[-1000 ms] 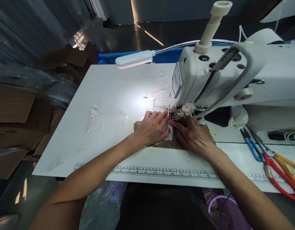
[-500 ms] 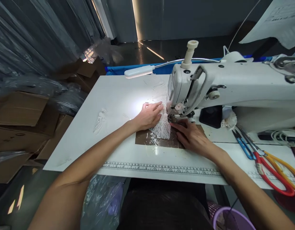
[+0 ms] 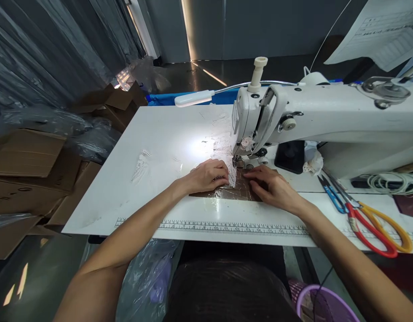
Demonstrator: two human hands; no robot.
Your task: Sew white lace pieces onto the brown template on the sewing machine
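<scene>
My left hand (image 3: 206, 175) lies flat on a strip of white lace (image 3: 230, 175), fingers together, pressing it onto a brown patch (image 3: 238, 192) of the white table (image 3: 152, 147). My right hand (image 3: 271, 188) rests flat on the brown patch just right of the lace, fingertips pointing at it. Both hands sit directly in front of the presser foot (image 3: 239, 162) of a white sewing machine (image 3: 320, 120). More lace (image 3: 219, 129) trails away behind the needle.
A gooseneck lamp (image 3: 194, 98) lights the table. Loose lace scraps (image 3: 142, 165) lie at the left. Blue snips (image 3: 330, 193) and red and yellow scissors (image 3: 374, 223) lie at the right. A printed ruler (image 3: 226, 227) runs along the front edge. Cardboard boxes (image 3: 28, 170) stand left.
My left hand slid back toward me from beside the needle. The lace strip in front of the foot is shorter. My right hand shifted slightly; the view pulled back.
</scene>
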